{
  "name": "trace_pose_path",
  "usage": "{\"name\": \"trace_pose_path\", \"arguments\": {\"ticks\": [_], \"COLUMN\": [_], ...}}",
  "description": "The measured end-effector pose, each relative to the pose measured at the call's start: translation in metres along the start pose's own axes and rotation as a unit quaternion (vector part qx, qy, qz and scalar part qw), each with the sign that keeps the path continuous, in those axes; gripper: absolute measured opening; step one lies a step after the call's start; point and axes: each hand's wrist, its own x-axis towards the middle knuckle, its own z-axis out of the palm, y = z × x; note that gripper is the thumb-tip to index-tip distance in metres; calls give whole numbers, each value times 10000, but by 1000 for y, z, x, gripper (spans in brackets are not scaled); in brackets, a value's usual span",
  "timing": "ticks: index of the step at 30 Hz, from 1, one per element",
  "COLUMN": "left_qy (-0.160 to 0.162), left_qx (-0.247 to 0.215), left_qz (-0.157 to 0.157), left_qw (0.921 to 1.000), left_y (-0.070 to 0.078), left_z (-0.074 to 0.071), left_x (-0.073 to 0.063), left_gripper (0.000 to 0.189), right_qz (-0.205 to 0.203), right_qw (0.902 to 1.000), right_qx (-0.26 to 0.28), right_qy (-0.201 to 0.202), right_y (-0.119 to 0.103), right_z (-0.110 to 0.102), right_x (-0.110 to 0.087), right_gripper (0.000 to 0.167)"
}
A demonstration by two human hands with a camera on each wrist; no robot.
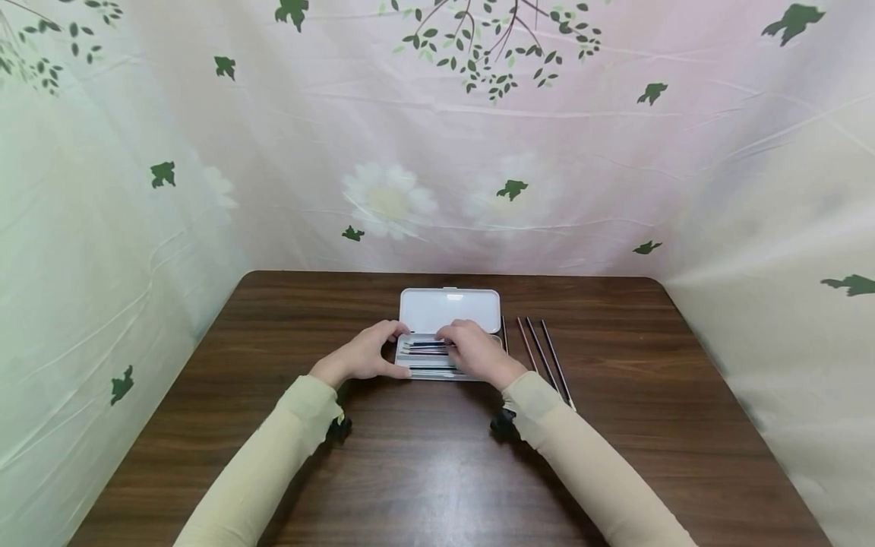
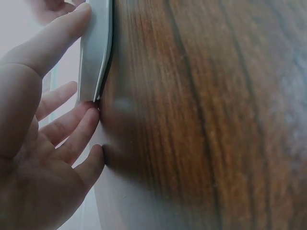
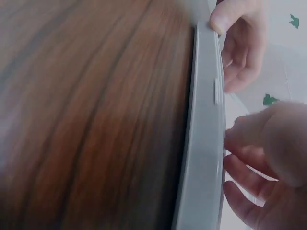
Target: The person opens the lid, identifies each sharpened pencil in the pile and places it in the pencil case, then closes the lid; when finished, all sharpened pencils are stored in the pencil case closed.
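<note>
A white pencil case [image 1: 402, 360] lies on the table with its lid [image 1: 447, 310] folded back, away from the person. Several dark pencils [image 1: 425, 346] lie lengthwise inside it. My left hand [image 1: 365, 354] grips the left end of the case, thumb at the front corner and fingers at the far side. Over the middle of the case, my right hand [image 1: 478, 352] has its fingers bent down and pinches one of the pencils; the fingertips are partly hidden. In the right wrist view the front wall of the case [image 3: 206, 120] hides what lies under that hand.
Several long, thin pencils [image 1: 540, 349] lie on the dark wooden table [image 1: 437, 463] just right of the case, partly behind the right forearm. A pale cloth [image 1: 444, 152] with leaves and flowers hangs behind the table and at both sides.
</note>
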Motion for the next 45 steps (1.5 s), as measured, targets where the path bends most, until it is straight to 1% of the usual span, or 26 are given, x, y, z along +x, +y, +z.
{"name": "trace_pose_path", "arguments": {"ticks": [3, 8, 11, 14, 17, 19, 21, 23, 26, 30, 34, 36, 38, 40, 43, 45], "left_qy": [3, -3, -11, -16, 13, 36, 50, 36, -2, 26, 134, 170, 209, 249, 319, 352], "left_qx": [17, 30, 39, 32, 31, 22, 38, 49, 80, 82, -22, -191, -377, -499, -532, -512], "left_qz": [-31, -77, -83, -74, -82, -95, -85, -90, -86, -89, -8, 7, -3, -101, -181, -219], "left_qw": [10000, 10000, 10000, 10000, 10000, 9999, 9999, 9999, 9999, 9999, 9999, 9997, 9991, 9984, 9979, 9978], "left_y": [-1, -2, -1, 0, 1, 1, 1, 0, 0, 1, 0, 0, 1, 1, 1, 1], "left_z": [1, 2, 2, 2, 0, 0, -1, 0, 1, 2, 2, 3, 3, 4, 4, 4], "left_x": [1, 1, 1, 1, 0, -1, -1, -1, -1, -1, -3, -3, -4, -4, -3, -2], "left_gripper": [79, 79, 78, 78, 79, 78, 78, 79, 80, 80, 82, 89, 100, 112, 128, 134], "right_qz": [142, 541, 884, 1317, 1675, 1878, 1992, 2051, 1998, 1884, 1906, 1930, 1989, 2044, 2089, 2080], "right_qw": [9995, 9962, 9923, 9860, 9806, 9773, 9755, 9739, 9741, 9749, 9719, 9702, 9675, 9648, 9619, 9617], "right_qx": [167, 448, 567, 683, 747, 815, 851, 933, 1028, 1094, 1225, 1276, 1342, 1394, 1438, 1409], "right_qy": [227, 517, 655, 758, 688, 544, 384, 271, 272, 465, 633, 714, 799, 889, 1021, 1097], "right_y": [8, 29, 42, 51, 56, 57, 57, 57, 58, 59, 59, 60, 59, 59, 59, 58], "right_z": [-4, -16, -24, -31, -36, -37, -37, -35, -32, -31, -29, -27, -26, -25, -25, -25], "right_x": [-9, -29, -40, -47, -50, -51, -52, -52, -53, -53, -53, -53, -53, -53, -52, -50], "right_gripper": [27, 25, 26, 28, 31, 34, 39, 44, 50, 50, 51, 54, 59, 64, 73, 78]}}
